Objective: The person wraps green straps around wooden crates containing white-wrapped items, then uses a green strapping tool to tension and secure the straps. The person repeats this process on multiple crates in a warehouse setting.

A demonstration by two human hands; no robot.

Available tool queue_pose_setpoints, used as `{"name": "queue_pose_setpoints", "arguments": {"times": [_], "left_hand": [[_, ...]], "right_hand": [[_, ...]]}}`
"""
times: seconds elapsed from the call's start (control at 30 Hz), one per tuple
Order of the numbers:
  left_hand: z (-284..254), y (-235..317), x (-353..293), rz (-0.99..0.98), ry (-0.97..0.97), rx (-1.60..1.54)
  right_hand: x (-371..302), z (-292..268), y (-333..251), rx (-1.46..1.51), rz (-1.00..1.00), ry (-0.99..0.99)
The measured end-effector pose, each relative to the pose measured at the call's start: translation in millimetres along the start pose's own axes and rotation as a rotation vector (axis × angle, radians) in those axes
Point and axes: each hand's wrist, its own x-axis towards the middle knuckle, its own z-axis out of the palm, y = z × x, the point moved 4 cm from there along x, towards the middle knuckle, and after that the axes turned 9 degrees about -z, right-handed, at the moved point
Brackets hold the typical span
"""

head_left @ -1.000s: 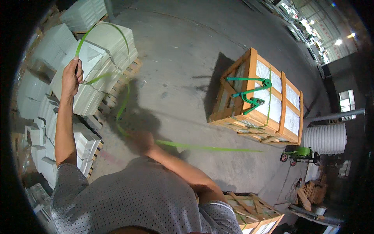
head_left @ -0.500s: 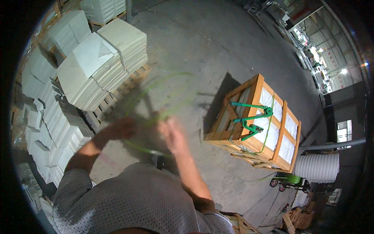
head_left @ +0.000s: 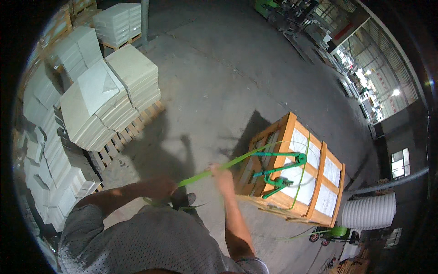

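Note:
A flat green packing strap (head_left: 200, 175) stretches between my two hands and runs on rightward toward the wooden crate. My left hand (head_left: 160, 188), in shadow at my waist, is closed around the strap, and a loose end hangs beside it. To its right, my right hand (head_left: 221, 178) grips the same strap with bent fingers, slightly blurred. On the crate (head_left: 324, 182), which has white wrapped goods inside its slats, lie two green long-handled strapping tools (head_left: 278, 171). Another green strap (head_left: 301, 180) passes over the crate's top beside them.
Stacked pale slabs (head_left: 109, 100) stand on a wooden pallet (head_left: 130, 130) at the left, with more white blocks (head_left: 59, 173) nearer me. Behind the crate are a green wheeled cart (head_left: 335, 232) and a white ribbed roll (head_left: 370, 211). Concrete floor (head_left: 214, 82) stretches ahead.
The green strap, a blurred loop before, is now drawn out straight between my hands. My right hand has moved rightward and down, and the view has shifted.

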Motion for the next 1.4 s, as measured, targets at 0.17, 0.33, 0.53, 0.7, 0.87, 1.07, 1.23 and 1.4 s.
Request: {"name": "queue_pose_setpoints", "arguments": {"times": [0.17, 0.33, 0.53, 0.7, 0.87, 1.07, 1.23, 1.4], "left_hand": [[-38.6, -16.3, -22.6, 0.272, 0.197, -0.008], [-69.3, -59.1, -30.0, -0.178, -0.003, -0.283], [-141.6, -84.1, -9.7, -0.335, 0.008, -0.391], [-213.6, -96.7, 15.9, 0.04, 0.078, -0.197], [-293.2, -166.2, 35.3, -0.427, -0.063, -0.217], [-386.3, -245.5, 70.1, -0.635, -0.127, -0.234], [-451.8, -226.9, 117.1, -0.395, -0.047, -0.282], [-511.9, -187.4, 178.7, -0.4, -0.048, -0.103]], "right_hand": [[59.6, -130.7, -23.0, 1.051, -0.024, 0.401], [106.9, -209.6, -73.8, 0.901, -0.206, 0.282], [171.2, -202.1, -50.2, -0.124, -0.294, 0.133], [231.0, -175.7, 46.5, -0.418, -0.115, 0.096], [271.4, -207.0, 59.3, 0.785, -0.002, 0.464], [274.0, -271.3, -17.1, 0.909, -0.214, 0.636], [280.4, -298.8, -90.8, 0.325, -0.295, 0.609], [302.8, -364.8, -54.9, -0.6, -0.082, 0.639]]}}
